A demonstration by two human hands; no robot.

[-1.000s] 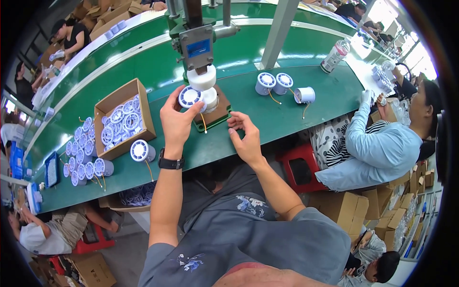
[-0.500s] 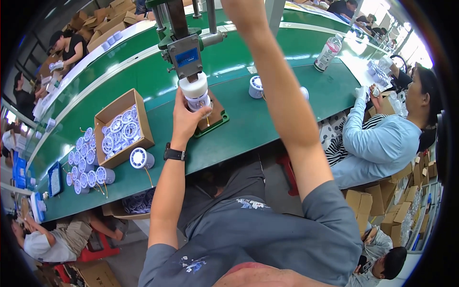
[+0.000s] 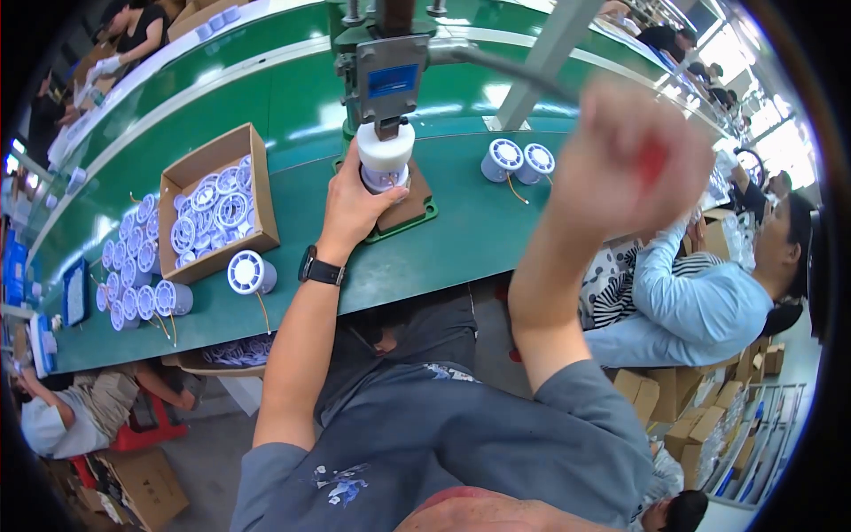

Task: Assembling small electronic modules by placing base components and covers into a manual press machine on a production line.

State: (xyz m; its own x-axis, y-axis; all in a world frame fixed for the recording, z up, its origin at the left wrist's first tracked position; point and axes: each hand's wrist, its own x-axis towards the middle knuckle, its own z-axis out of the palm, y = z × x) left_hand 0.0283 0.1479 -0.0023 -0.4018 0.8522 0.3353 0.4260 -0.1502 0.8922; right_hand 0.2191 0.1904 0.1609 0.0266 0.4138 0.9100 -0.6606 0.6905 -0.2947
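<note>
My left hand (image 3: 359, 202) is wrapped around a small white cylindrical housing (image 3: 383, 175) on the brown base plate (image 3: 412, 197) of a bench press (image 3: 387, 80). The press's round white pad (image 3: 386, 146) sits against the top of the housing. My right hand (image 3: 628, 164), blurred, is closed at the end of the press lever (image 3: 523, 75), where a red patch, likely the knob, shows. Two white housings with slotted round tops (image 3: 505, 155) and brown wires stand right of the press. Another housing (image 3: 251, 272) stands near the table's front edge.
An open cardboard box (image 3: 266, 199) of white slotted rings stands left of the press. Several wired housings (image 3: 133, 266) cluster beyond it, near a blue tray (image 3: 76, 293). A post (image 3: 536, 75) rises behind the bench. A co-worker in a light blue shirt (image 3: 700, 293) sits at my right.
My right hand has come down from above the frame to the right, with the lever now in view. My left hand stays on the housing. The view has shifted slightly.
</note>
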